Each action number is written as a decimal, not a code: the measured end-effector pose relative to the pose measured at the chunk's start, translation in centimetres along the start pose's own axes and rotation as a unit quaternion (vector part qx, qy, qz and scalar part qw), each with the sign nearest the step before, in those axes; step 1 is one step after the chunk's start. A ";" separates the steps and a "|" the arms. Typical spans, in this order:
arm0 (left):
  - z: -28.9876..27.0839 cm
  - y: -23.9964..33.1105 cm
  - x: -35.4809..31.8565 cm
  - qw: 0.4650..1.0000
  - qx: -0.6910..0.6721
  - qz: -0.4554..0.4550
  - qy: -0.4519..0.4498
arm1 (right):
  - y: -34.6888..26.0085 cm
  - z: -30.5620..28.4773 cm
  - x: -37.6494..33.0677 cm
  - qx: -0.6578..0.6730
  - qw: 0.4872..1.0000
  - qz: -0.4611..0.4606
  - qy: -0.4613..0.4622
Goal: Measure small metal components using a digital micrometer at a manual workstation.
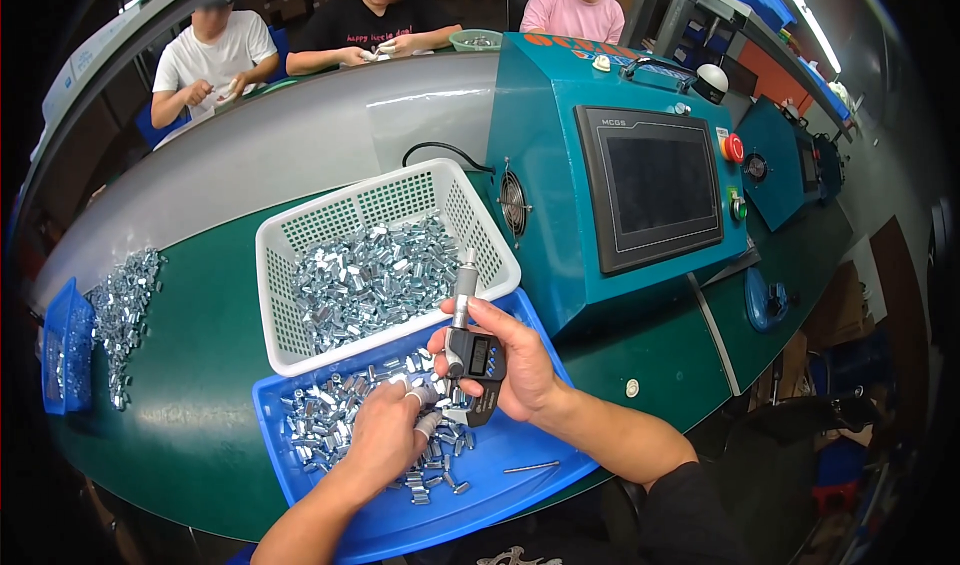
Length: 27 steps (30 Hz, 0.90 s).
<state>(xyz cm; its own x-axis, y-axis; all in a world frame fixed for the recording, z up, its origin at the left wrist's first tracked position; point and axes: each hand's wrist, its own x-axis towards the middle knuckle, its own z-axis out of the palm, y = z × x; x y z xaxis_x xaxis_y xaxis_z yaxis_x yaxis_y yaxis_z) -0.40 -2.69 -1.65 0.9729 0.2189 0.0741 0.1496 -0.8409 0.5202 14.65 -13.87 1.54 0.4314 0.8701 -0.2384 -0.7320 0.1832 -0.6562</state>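
My right hand (520, 360) is wrapped round a digital micrometer (478, 357) with a grey barrel and a small display, held tilted with the thimble up. My left hand (385, 425), with pale covers on some fingertips, is closed beside the micrometer's frame. Whatever its fingertips pinch is hidden. Both hands are over a blue tray (540, 485) that holds many loose, shiny metal fittings (325, 420). A thin metal pin (531, 467) lies alone at the tray's right side.
Behind the tray, a white perforated basket (283, 335) holds many similar fittings. At the far left, more lie piled beside a small blue bin (68, 365). A teal machine with a dark screen (655, 180) stands at right. Three people sit across the grey divider (330, 145).
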 end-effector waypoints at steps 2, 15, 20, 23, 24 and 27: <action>-0.1 -0.4 -0.1 1.000 0.006 0.011 -0.001 | 0.0 0.0 0.0 0.001 1.000 0.000 0.000; -1.2 0.4 0.4 0.943 -0.302 -0.129 0.048 | -0.1 -0.3 0.0 0.009 1.000 -0.014 0.003; -0.5 0.5 0.3 0.855 -0.488 -0.142 0.105 | -0.1 -0.3 0.1 0.009 1.000 -0.018 0.002; -1.0 0.9 0.4 0.789 -0.577 -0.176 0.115 | -0.1 -0.4 0.2 0.013 1.000 -0.018 0.006; -0.9 0.7 0.2 0.794 -0.576 -0.170 0.092 | 0.0 -0.4 0.2 0.013 1.000 -0.020 0.005; -0.9 0.6 0.0 0.795 -0.582 -0.165 0.049 | 0.0 -0.3 0.1 0.014 1.000 -0.022 0.003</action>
<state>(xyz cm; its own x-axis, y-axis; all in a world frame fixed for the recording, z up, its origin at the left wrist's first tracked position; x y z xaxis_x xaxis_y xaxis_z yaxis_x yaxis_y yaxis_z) -0.49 -2.76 -0.61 0.8877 0.4175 -0.1942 0.0751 0.2847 0.9557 14.83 -13.90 1.27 0.4668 0.8583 -0.2131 -0.7262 0.2346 -0.6462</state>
